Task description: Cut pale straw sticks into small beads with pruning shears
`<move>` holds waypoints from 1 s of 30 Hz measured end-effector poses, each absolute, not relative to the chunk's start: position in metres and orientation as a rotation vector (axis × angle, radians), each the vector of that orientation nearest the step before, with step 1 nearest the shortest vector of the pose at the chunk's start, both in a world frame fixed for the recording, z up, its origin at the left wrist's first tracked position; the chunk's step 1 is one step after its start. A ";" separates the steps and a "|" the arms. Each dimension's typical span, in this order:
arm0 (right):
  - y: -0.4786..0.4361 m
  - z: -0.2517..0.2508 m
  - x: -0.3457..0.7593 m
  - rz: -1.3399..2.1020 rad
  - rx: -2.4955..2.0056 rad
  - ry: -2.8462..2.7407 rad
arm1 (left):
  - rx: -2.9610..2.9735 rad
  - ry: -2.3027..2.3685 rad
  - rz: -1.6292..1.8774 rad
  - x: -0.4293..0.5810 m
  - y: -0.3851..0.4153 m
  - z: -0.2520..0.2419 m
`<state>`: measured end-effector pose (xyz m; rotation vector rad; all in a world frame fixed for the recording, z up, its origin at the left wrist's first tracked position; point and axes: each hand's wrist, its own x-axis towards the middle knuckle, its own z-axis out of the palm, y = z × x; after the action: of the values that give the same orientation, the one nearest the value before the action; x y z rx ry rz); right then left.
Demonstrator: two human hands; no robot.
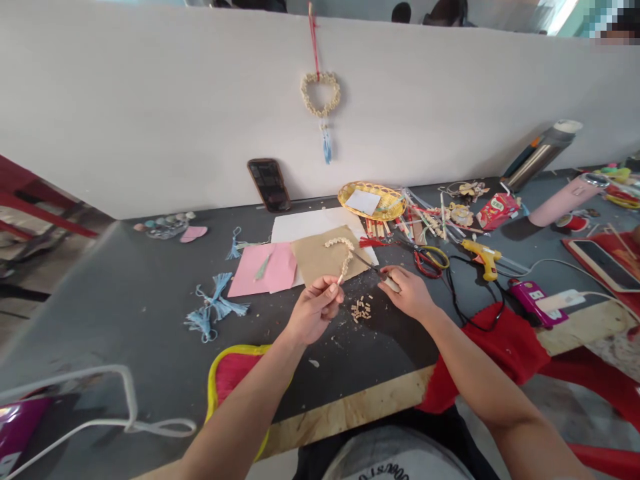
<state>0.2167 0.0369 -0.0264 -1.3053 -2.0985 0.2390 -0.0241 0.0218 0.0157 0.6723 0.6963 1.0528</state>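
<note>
My left hand [314, 310] is closed, pinching the lower end of a hook-shaped strip [349, 252] covered in small beige pieces. In my right hand [409, 293] is a slim tool [367, 264] with a pale handle and a thin dark shaft; its exact kind does not show. The shaft's tip points at the strip's upper bend, and I cannot tell whether it touches. Beneath the strip lies a brown paper sheet [313, 252]. A loose pile of small beige pieces [361, 309] rests on the dark table between my hands.
Left of the hands are pink paper [247, 275] and blue tassels [220, 303]. To the right lie scissors [431, 260], a yellow glue gun [483, 258] and a purple power strip [535, 301]. A wicker basket [345, 195] stands behind; a heart-shaped ornament [303, 87] hangs on the partition.
</note>
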 end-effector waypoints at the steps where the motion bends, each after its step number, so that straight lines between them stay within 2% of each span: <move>1: 0.037 -0.026 0.216 0.227 -1.291 -2.128 | 0.677 0.718 1.063 -0.024 0.022 0.016; 15: 0.028 -0.012 0.208 0.108 -1.213 -2.292 | 0.722 0.829 1.084 -0.016 0.020 0.014; 25: 0.027 -0.010 0.203 -0.045 -1.273 -2.137 | 0.754 0.882 1.094 -0.012 0.019 0.017; 30: 0.027 -0.012 0.205 0.153 -1.422 -1.891 | 0.767 0.864 1.084 -0.013 0.019 0.016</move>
<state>0.2048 0.0271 -0.0118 -1.4215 -1.8913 0.1528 -0.0133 0.0188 0.0158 0.7668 0.8641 1.0845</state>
